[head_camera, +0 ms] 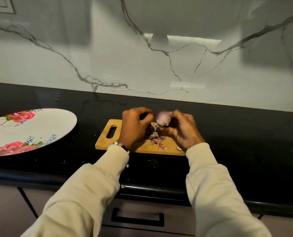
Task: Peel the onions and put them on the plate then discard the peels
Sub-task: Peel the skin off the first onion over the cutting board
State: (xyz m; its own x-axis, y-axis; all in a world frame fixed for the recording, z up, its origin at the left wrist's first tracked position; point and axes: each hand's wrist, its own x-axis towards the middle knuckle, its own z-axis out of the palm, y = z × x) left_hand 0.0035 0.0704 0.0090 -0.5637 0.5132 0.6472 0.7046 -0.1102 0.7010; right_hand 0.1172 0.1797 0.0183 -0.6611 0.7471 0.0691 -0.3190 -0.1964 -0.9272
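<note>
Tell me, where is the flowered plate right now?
In the head view the flowered plate lies on the black counter at the far left, apart from the wooden cutting board to its right, where both hands work on an onion.

1. Bare black bench (244, 142) lies right of the wooden cutting board (108, 142).
2. A strip of bench separates the board from the round rose-patterned plate (39, 127).
3. The marble wall (142, 65) closes the back.

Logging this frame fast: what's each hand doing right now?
Left hand: fingers curled, pinching a bit of peel.
Right hand: holding the onion over the cutting board.
</note>
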